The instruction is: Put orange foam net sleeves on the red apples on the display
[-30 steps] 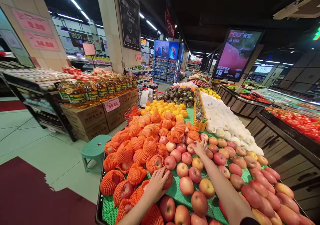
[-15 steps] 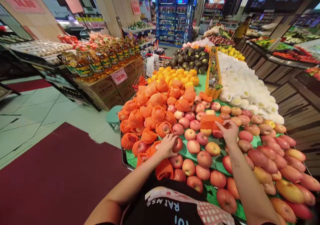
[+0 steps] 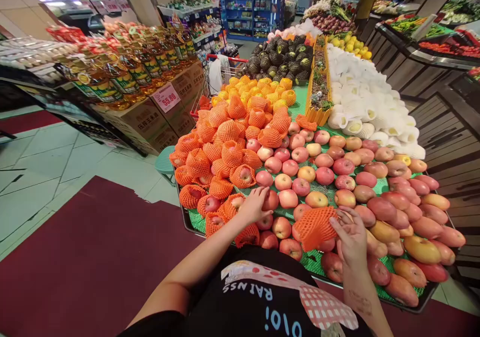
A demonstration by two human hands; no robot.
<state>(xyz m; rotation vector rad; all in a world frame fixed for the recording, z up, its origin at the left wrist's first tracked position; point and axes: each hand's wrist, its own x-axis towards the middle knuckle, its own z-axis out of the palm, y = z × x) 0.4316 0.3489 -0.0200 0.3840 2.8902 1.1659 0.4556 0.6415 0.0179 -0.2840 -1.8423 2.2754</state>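
Note:
My left hand [image 3: 255, 206] curls its fingers over a red apple [image 3: 271, 201] at the left side of the bare apples; its thumb side is partly hidden. With thumb and fingers, my right hand [image 3: 350, 234] pinches one edge of an orange foam net sleeve [image 3: 315, 228]. The sleeve looks flattened, with no fruit visible inside, and hangs above the front rows of apples. To the left of my left hand lies a heap of apples in orange foam nets [image 3: 228, 154].
Mangoes [image 3: 399, 227] lie on the stand's right side. Behind are yellow-netted fruit [image 3: 258, 92], dark-netted fruit [image 3: 281, 59], a planter box [image 3: 318, 87] and white-netted fruit [image 3: 375, 107]. A green stool [image 3: 165, 161] and oil bottles [image 3: 123, 72] stand to the left.
My right hand has drawn the foam net sleeve toward my body, and the sleeve now looks wider. My left hand stays at the apple. The view has tilted down.

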